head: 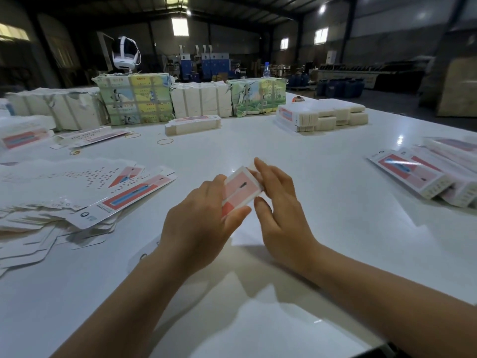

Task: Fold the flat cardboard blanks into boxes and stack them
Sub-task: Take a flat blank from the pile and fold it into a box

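Holding pink box (pixel 241 189), both hands

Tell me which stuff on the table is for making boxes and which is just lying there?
For the job: box in both hands, flat blanks, folded boxes.
Lying about: rubber bands, wrapped bundles, white headset.
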